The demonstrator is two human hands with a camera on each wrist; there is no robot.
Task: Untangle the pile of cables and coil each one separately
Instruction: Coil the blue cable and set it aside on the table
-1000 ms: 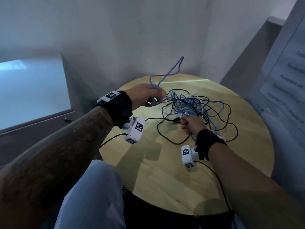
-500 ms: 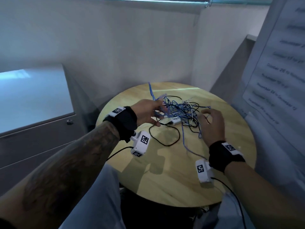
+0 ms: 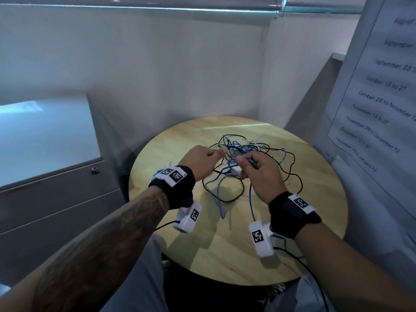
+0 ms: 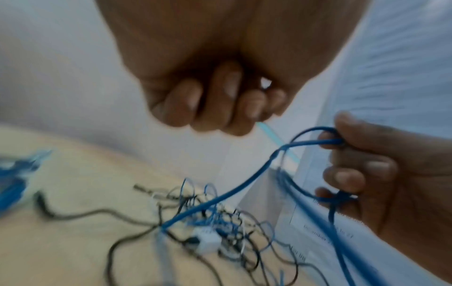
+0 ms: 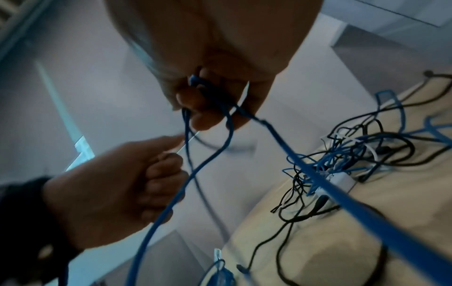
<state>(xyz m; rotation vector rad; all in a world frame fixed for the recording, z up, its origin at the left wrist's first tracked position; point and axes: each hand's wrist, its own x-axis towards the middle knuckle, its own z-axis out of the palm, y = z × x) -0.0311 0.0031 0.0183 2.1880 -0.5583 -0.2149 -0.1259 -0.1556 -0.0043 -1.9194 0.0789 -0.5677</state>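
Currently —
Right hand (image 3: 262, 174): gripping a loop of the blue cable (image 4: 234, 190).
Left hand (image 3: 201, 162): curling into a fist, pinching a thin strand.
Tangle (image 3: 252, 152): lying on the tabletop (image 3: 315, 221).

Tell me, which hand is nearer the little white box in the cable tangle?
Right. The right hand hangs just above the white box, gripping loops of blue cable. The left hand is off to the box's left, fingers curled; whether they pinch anything is unclear.
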